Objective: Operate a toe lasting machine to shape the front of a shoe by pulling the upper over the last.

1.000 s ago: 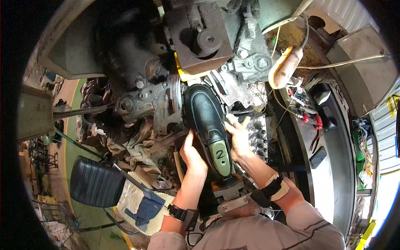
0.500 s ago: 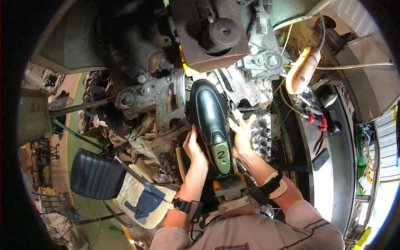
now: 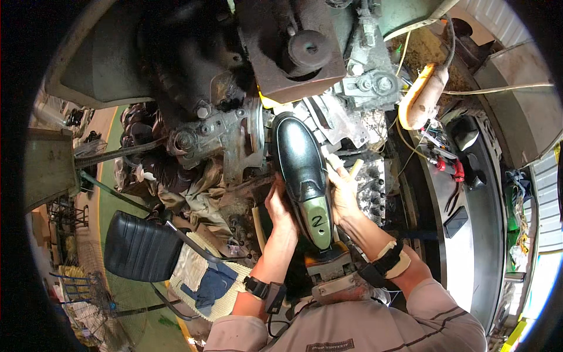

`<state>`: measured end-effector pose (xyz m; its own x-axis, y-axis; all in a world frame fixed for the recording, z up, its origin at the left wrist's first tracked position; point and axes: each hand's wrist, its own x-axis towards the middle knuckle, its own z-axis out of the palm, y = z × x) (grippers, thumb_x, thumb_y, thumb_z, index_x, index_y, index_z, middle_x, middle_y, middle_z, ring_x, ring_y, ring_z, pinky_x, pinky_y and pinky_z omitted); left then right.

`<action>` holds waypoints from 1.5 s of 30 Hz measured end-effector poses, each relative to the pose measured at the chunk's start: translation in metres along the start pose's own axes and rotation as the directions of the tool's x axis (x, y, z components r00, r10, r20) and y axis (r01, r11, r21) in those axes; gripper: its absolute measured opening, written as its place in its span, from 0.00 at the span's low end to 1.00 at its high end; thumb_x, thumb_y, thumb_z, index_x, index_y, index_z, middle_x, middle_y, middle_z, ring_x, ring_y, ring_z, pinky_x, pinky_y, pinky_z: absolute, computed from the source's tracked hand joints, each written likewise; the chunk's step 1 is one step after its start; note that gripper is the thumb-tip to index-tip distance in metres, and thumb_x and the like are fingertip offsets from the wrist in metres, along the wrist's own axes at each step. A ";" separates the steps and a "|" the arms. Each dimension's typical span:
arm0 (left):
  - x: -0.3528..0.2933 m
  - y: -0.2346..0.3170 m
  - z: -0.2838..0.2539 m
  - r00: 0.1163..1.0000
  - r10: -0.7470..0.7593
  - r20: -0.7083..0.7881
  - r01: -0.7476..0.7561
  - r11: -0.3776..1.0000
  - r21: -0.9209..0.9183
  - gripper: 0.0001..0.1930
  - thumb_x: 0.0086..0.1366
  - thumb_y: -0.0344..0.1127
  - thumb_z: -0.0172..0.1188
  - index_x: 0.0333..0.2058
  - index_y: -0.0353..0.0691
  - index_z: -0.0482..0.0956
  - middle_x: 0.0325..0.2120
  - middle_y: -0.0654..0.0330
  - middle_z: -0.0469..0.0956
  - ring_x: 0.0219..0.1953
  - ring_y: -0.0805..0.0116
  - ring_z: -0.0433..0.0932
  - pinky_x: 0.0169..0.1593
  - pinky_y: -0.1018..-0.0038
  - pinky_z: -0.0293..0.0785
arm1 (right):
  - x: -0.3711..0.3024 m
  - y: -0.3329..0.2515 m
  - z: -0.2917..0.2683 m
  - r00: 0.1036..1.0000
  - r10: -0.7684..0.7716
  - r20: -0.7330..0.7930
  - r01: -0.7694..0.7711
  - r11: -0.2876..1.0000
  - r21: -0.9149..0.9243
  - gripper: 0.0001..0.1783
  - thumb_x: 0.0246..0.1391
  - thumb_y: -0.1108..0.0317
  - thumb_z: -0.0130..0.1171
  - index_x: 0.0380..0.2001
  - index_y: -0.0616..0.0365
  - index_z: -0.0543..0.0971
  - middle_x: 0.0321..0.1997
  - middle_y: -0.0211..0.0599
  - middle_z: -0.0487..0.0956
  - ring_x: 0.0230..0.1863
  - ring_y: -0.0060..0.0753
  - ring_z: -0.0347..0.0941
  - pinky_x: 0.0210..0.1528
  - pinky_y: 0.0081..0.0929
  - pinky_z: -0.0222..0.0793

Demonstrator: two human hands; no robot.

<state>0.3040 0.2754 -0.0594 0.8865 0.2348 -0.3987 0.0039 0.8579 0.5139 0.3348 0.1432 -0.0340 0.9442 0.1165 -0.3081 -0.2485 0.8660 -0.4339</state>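
A glossy black slip-on shoe (image 3: 298,154) is stretched over a green shoe last (image 3: 318,223) with a dark mark on its top. Its toe points away from me, close to the dark metal machine head (image 3: 293,70). My left hand (image 3: 282,206) grips the shoe's left side, its fingers partly hidden beneath the edge. Against the right side lies my right hand (image 3: 346,196), thumb and fingers along the shoe, some of them out of sight. Just behind the heel end is a worn orange-and-black pad (image 3: 326,257) on a metal support.
Metal clamp arms (image 3: 202,138) flank the shoe. At the right, a lit work lamp (image 3: 423,97) hangs above a bench (image 3: 454,264) holding a red-handled tool (image 3: 450,169) and a phone-like dark slab (image 3: 454,223). A black-backed chair (image 3: 141,246) stands at the left.
The whole view has shifted slightly. Both hands still hold the shoe in nearly the same place, and my left fingers look a little more tucked beneath its side.
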 end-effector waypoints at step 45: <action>-0.103 -0.022 -0.151 0.941 -0.327 0.090 -0.339 -0.903 0.264 0.34 0.57 0.53 0.67 0.54 0.32 0.74 0.44 0.44 0.76 0.48 0.49 0.76 0.62 0.57 0.65 | -0.189 -0.120 0.124 0.623 -0.250 0.741 0.483 0.869 -0.112 0.48 0.61 0.42 0.57 0.71 0.58 0.48 0.41 0.47 0.79 0.41 0.43 0.76 0.56 0.54 0.71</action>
<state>0.1425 0.3008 -0.1442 0.8745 -0.1007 -0.4744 -0.1818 -0.9750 -0.1281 0.2133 0.0775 0.1818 0.8105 0.2161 0.5444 0.2156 0.7542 -0.6203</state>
